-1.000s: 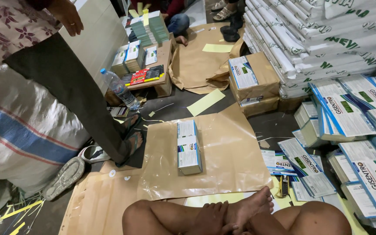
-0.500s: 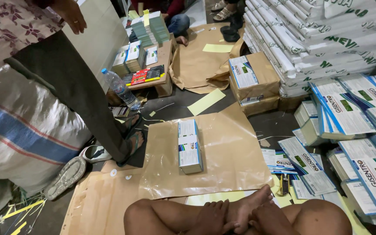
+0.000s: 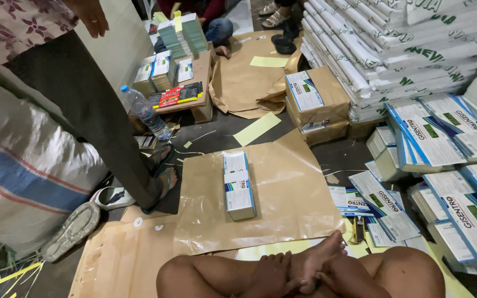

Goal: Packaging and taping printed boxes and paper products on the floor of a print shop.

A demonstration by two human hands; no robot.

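Little had moved since the earlier frame: the white boxes [image 3: 238, 185] stayed on the brown paper sheet [image 3: 293, 204], and the standing person's hand [image 3: 92, 16] at 11 o'clock hung in much the same spot.

The woven sack [image 3: 23, 176] filled 9 o'clock, and the stacked white bundles [image 3: 393, 49] rose at 1 o'clock. The brown paper sheet lay flat on the floor in the middle, just beyond my crossed legs [image 3: 305, 273] at 6 o'clock. The white boxes sat near the sheet's centre, laid end to end. Their long axis ran from 12 to 6 o'clock, the far end leaning slightly toward 11. The near end pointed at my legs but stayed apart from them. A plastic bottle [image 3: 144, 113] stood at 10 o'clock beside the standing person's sandalled foot [image 3: 164, 185].

My hands did not show clearly, so I could not tell whether they were wide, narrow or holding anything.
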